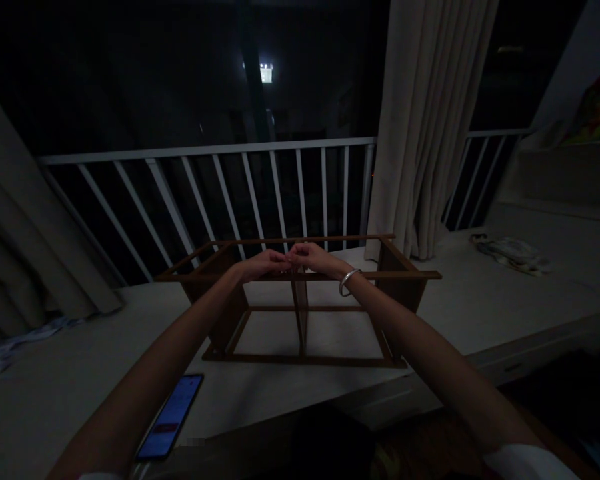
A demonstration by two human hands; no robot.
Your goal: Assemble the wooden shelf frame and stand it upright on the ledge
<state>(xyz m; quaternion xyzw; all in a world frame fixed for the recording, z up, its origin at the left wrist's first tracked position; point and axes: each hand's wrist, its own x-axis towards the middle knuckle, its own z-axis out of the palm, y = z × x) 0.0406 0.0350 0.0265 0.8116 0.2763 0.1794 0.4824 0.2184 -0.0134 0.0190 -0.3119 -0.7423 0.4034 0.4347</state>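
Both hands meet over the middle of a wooden frame

Dim light; left hand [266, 265] and right hand [307, 255] come together, fingers bent inward, tips meeting; cannot tell whether they grip something small between them or only press on the wood. Wooden frame [300, 323] directly beneath the fingers, resting on the pale worktop [455, 307]; its upright divider [299, 300] drops from just below the fingertips to the lower rail; darker end panels to left and right of the hands; the upper front rail runs just on the near side of the fingers, the upper back rail just beyond.

Silver bangle [347, 285] on the right wrist, behind the fingers; phone [173, 417], screen lit, nearer the body and left of the fingers, close to the left forearm; patterned cloth item [513, 255] well to their right; white railing [260, 148] beyond them, against dark glass; pale curtain [425, 127] beyond and to the right.
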